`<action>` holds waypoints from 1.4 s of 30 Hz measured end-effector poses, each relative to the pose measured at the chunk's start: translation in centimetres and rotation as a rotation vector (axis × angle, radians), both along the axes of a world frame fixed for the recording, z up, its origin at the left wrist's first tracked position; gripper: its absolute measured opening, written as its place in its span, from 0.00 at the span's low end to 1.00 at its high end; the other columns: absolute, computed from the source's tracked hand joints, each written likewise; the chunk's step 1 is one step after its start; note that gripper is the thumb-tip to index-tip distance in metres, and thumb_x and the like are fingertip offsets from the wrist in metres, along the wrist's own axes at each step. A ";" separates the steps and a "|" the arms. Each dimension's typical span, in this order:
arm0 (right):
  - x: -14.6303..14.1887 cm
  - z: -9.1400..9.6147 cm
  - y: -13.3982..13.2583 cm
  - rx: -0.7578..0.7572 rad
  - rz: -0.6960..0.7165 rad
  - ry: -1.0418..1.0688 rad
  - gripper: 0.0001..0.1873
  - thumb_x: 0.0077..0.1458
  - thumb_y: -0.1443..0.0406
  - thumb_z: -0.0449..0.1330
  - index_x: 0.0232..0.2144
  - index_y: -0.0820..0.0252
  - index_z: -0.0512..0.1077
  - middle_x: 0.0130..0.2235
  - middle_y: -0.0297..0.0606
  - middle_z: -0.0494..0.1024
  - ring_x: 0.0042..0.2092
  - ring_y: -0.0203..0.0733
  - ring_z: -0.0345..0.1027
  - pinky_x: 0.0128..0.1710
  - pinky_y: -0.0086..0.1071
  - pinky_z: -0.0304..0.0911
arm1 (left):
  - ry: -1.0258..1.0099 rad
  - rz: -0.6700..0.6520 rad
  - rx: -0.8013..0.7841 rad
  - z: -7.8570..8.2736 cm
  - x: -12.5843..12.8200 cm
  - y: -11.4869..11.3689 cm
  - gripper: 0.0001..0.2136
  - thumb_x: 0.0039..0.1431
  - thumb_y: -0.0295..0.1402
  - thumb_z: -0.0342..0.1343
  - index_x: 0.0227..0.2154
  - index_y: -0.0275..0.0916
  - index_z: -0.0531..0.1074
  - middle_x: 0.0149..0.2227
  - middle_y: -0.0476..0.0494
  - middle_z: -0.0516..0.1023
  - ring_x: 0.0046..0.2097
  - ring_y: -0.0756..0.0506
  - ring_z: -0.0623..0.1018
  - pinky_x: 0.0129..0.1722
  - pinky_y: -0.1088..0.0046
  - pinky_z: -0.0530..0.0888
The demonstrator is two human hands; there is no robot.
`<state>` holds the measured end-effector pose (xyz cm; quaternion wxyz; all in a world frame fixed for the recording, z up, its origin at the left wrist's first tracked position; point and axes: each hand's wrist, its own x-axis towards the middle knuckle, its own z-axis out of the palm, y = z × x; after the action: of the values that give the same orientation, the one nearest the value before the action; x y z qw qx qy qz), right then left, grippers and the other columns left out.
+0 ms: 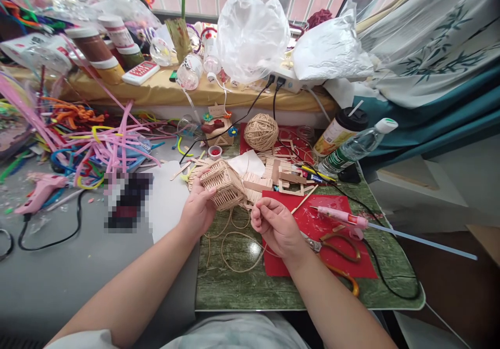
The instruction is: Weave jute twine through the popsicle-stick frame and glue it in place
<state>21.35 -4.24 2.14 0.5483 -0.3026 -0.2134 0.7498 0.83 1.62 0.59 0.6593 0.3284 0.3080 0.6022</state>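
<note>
My left hand (199,208) is closed around a small woven craft piece (223,185) made of twine and thin sticks, held tilted above the table. To its right, my right hand (275,221) is closed in a pinch, with thumb and fingertips together near the piece's lower right corner. A thin strand of twine (242,271) loops over the green tabletop below and seems to run up to the pinching fingers; its end there is too fine to see clearly. Beyond the piece sits a ball of twine (261,132).
Right of my hands, scissors (339,247) and a pink glue gun (339,216) with a blue glue stick lie on red sheets (281,265). A water bottle (355,148) and lidded cup (336,130) stand behind. Pipe cleaners (117,140) and another pink glue gun (41,190) lie left.
</note>
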 end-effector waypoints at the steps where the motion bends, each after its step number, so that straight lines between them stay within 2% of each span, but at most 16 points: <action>1: 0.0 0.0 0.0 0.006 -0.001 0.002 0.13 0.54 0.59 0.78 0.36 0.58 0.81 0.30 0.34 0.81 0.26 0.32 0.70 0.26 0.26 0.68 | 0.001 -0.001 -0.001 0.0 0.0 0.0 0.25 0.61 0.34 0.68 0.59 0.49 0.68 0.68 0.41 0.71 0.63 0.37 0.78 0.61 0.54 0.78; 4: -0.1 0.4 0.1 0.012 0.025 0.053 0.12 0.57 0.59 0.75 0.33 0.59 0.78 0.24 0.30 0.75 0.24 0.31 0.64 0.23 0.25 0.62 | 0.013 0.021 -0.004 0.2 0.2 0.0 0.25 0.60 0.34 0.68 0.59 0.48 0.69 0.67 0.41 0.73 0.63 0.37 0.78 0.61 0.53 0.78; 8: 0.0 0.9 0.3 -0.077 0.058 0.142 0.15 0.62 0.61 0.66 0.25 0.57 0.68 0.17 0.25 0.61 0.19 0.31 0.49 0.19 0.23 0.52 | 0.018 0.043 -0.022 0.7 0.4 0.0 0.27 0.57 0.34 0.68 0.58 0.48 0.67 0.64 0.41 0.76 0.60 0.37 0.80 0.61 0.53 0.78; 11: 0.1 0.8 0.4 -0.083 0.033 0.113 0.18 0.62 0.61 0.64 0.23 0.55 0.64 0.15 0.23 0.58 0.18 0.31 0.45 0.18 0.24 0.49 | 0.026 0.044 -0.040 0.8 0.4 0.0 0.26 0.58 0.33 0.67 0.57 0.47 0.67 0.65 0.41 0.75 0.60 0.38 0.80 0.60 0.54 0.78; 14: 0.1 0.7 0.3 -0.063 -0.008 0.061 0.21 0.63 0.58 0.65 0.22 0.56 0.64 0.14 0.23 0.58 0.17 0.31 0.47 0.18 0.24 0.51 | 0.020 0.047 -0.059 0.8 0.4 -0.1 0.26 0.58 0.32 0.66 0.58 0.48 0.66 0.63 0.42 0.76 0.58 0.38 0.81 0.58 0.55 0.79; 16: 0.0 0.6 0.3 -0.047 -0.041 0.014 0.19 0.61 0.58 0.70 0.24 0.58 0.70 0.16 0.26 0.66 0.18 0.30 0.54 0.18 0.23 0.55 | 0.020 0.036 -0.071 0.8 0.5 -0.1 0.26 0.59 0.33 0.66 0.58 0.48 0.65 0.63 0.42 0.76 0.57 0.38 0.81 0.58 0.54 0.79; 18: -0.1 0.4 0.3 -0.035 -0.073 -0.030 0.12 0.56 0.59 0.75 0.32 0.60 0.80 0.22 0.32 0.77 0.22 0.30 0.64 0.21 0.22 0.61 | 0.020 0.023 -0.075 0.8 0.6 -0.1 0.25 0.60 0.33 0.65 0.58 0.49 0.65 0.64 0.42 0.75 0.57 0.38 0.81 0.58 0.52 0.79; 21: -0.2 -0.1 0.2 -0.019 -0.115 -0.059 0.17 0.51 0.59 0.80 0.41 0.59 0.85 0.30 0.36 0.85 0.27 0.33 0.74 0.24 0.23 0.70 | 0.019 0.014 -0.078 0.9 0.7 -0.2 0.25 0.60 0.34 0.64 0.58 0.50 0.65 0.64 0.43 0.75 0.57 0.38 0.81 0.57 0.53 0.79; 25: 0.1 -0.5 0.0 0.020 -0.104 -0.050 0.14 0.49 0.58 0.82 0.35 0.56 0.85 0.30 0.35 0.86 0.28 0.34 0.77 0.26 0.25 0.75 | -0.019 0.019 -0.082 1.0 0.6 -0.4 0.22 0.61 0.37 0.62 0.58 0.47 0.67 0.63 0.41 0.77 0.59 0.36 0.80 0.59 0.53 0.77; 28: 0.4 -0.3 0.0 0.081 -0.094 -0.015 0.13 0.48 0.60 0.82 0.29 0.55 0.82 0.28 0.32 0.83 0.28 0.34 0.76 0.25 0.23 0.73 | -0.055 -0.005 -0.042 0.9 0.4 -0.5 0.21 0.63 0.38 0.60 0.58 0.46 0.68 0.63 0.42 0.76 0.63 0.35 0.78 0.63 0.52 0.74; 31: 0.5 -0.4 0.2 0.104 -0.124 -0.007 0.14 0.55 0.55 0.78 0.27 0.55 0.80 0.25 0.30 0.79 0.26 0.33 0.72 0.21 0.23 0.69 | -0.082 -0.035 -0.017 0.9 0.4 -0.5 0.23 0.62 0.39 0.59 0.60 0.48 0.68 0.65 0.43 0.75 0.66 0.35 0.75 0.65 0.51 0.73; 33: 0.3 -0.8 0.4 0.109 -0.213 -0.117 0.11 0.60 0.53 0.74 0.35 0.53 0.83 0.31 0.33 0.82 0.30 0.35 0.75 0.24 0.26 0.72 | -0.082 -0.055 -0.010 0.8 0.4 -0.5 0.24 0.62 0.39 0.60 0.61 0.49 0.67 0.66 0.43 0.73 0.67 0.34 0.74 0.65 0.50 0.73; 35: 0.1 -1.4 0.4 0.176 -0.341 -0.342 0.09 0.63 0.56 0.72 0.43 0.51 0.83 0.43 0.37 0.85 0.41 0.40 0.80 0.37 0.32 0.78 | -0.056 -0.064 0.000 0.7 0.4 -0.6 0.25 0.62 0.38 0.62 0.62 0.49 0.67 0.68 0.42 0.72 0.67 0.35 0.74 0.65 0.50 0.73; 38: -0.1 -1.9 0.2 0.408 -0.509 -0.765 0.04 0.66 0.61 0.69 0.39 0.52 0.83 0.47 0.40 0.83 0.54 0.46 0.76 0.60 0.47 0.73 | 0.039 -0.069 0.074 0.5 0.7 -0.8 0.28 0.62 0.34 0.65 0.63 0.49 0.65 0.68 0.41 0.71 0.66 0.36 0.74 0.67 0.50 0.72; 40: -0.1 -1.8 -0.1 0.546 -0.566 -0.976 0.03 0.67 0.63 0.68 0.42 0.52 0.82 0.50 0.42 0.81 0.57 0.49 0.74 0.65 0.53 0.67 | 0.119 -0.104 0.165 0.2 0.8 -1.2 0.28 0.64 0.32 0.66 0.64 0.50 0.63 0.66 0.40 0.72 0.65 0.37 0.75 0.67 0.50 0.72; 42: -0.1 -1.3 -0.4 0.645 -0.582 -1.099 0.13 0.66 0.65 0.67 0.53 0.50 0.80 0.54 0.45 0.77 0.59 0.51 0.73 0.65 0.55 0.68 | 0.208 -0.167 0.259 -0.2 0.9 -1.7 0.28 0.67 0.32 0.64 0.65 0.52 0.61 0.65 0.39 0.72 0.64 0.38 0.76 0.67 0.50 0.73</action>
<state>21.23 -4.65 0.79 0.6019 -0.5051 -0.5817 0.2102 1.71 -0.04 0.35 0.6236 0.4956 0.2660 0.5430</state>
